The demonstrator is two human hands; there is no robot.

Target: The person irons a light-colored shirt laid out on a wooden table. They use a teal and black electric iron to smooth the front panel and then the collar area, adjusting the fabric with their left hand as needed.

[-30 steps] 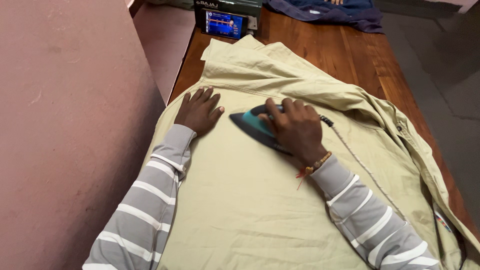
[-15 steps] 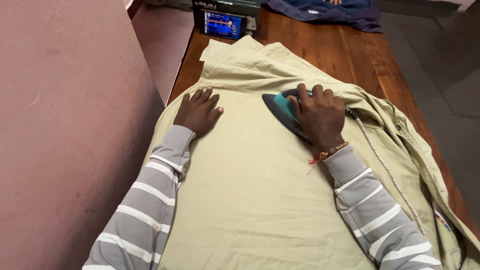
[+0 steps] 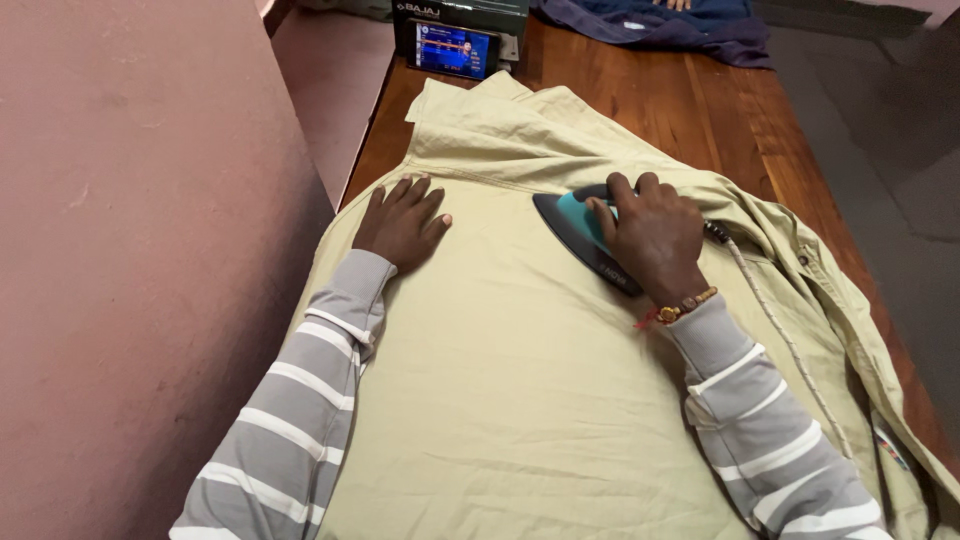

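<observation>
I see the pale olive cotton shirt (image 3: 500, 400) spread over the brown wooden table (image 3: 690, 100). My left hand (image 3: 402, 222) presses flat on it, fingers spread; my right hand (image 3: 655, 240) grips the dark teal-topped iron (image 3: 580, 232) resting on the shirt.

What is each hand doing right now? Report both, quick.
Left hand: open, flat on the khaki shirt.
Right hand: closed around the iron.
</observation>
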